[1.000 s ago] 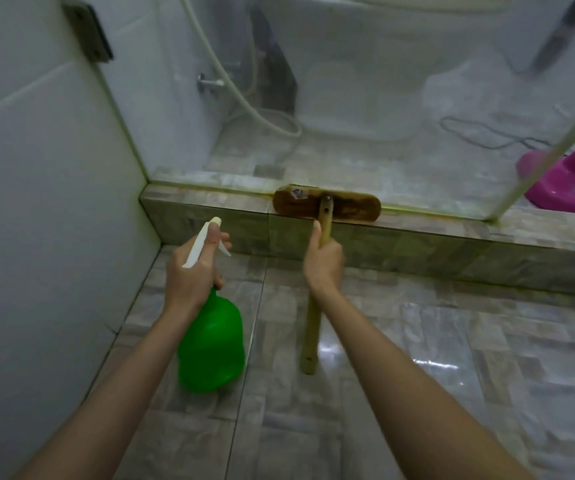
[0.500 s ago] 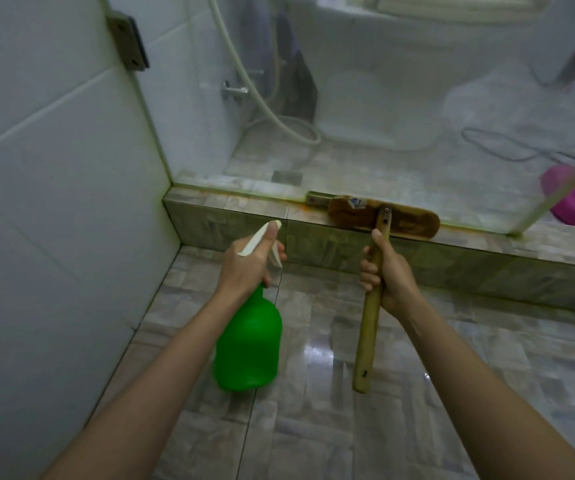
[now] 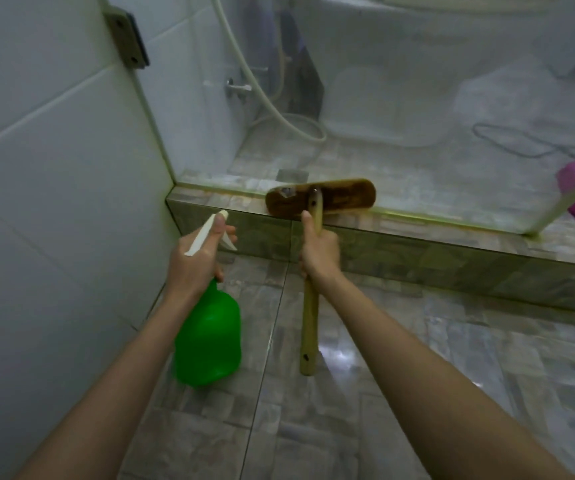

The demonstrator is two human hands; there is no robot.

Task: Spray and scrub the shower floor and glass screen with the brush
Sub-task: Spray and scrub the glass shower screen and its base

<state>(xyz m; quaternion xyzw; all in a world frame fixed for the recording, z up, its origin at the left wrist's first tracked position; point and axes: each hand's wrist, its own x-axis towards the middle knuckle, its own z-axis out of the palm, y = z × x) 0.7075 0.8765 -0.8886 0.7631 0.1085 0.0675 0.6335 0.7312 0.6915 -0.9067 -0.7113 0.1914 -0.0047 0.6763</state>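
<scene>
No text, brand, number or sign could be read anywhere in view. One possible label was noted: a small pale patch on the wooden brush head, at about 9 o'clock from the joint where the handle meets the head. It was too small and blurred for any characters to be made out.

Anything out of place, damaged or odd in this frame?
Nothing spilled or broken. The seal under the glass is stained yellow-brown beside the brush, and a dark cord lies loose on the floor beyond it.
</scene>
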